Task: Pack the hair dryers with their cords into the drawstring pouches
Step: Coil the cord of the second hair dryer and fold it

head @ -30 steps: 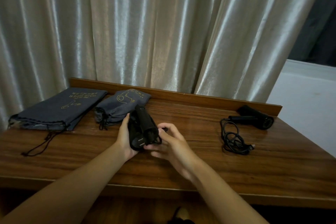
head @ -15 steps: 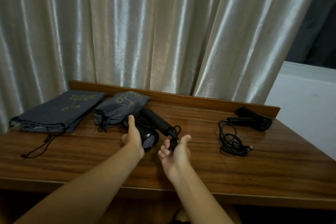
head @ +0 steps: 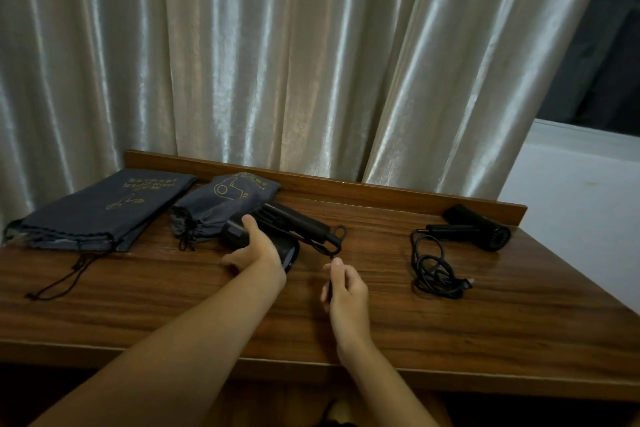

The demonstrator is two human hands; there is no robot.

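Black hair dryer [head: 294,224] frame centre: left hand [head: 258,250] grips its body, right hand [head: 344,288] pinches the cord [head: 330,250]; tugging could snag or tangle it.

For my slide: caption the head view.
Left hand grips a dryer; right hand pinches its cord; two pouches wait.

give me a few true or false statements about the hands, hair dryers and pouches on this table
1. The left hand holds a black hair dryer. True.
2. The right hand pinches that dryer's cord. True.
3. The second hair dryer is inside a pouch. False: it lies bare on the table's right side, beside its loose cord.
4. Both pouches look full. False: the flat pouch lies limp; only the bulging pouch looks filled.
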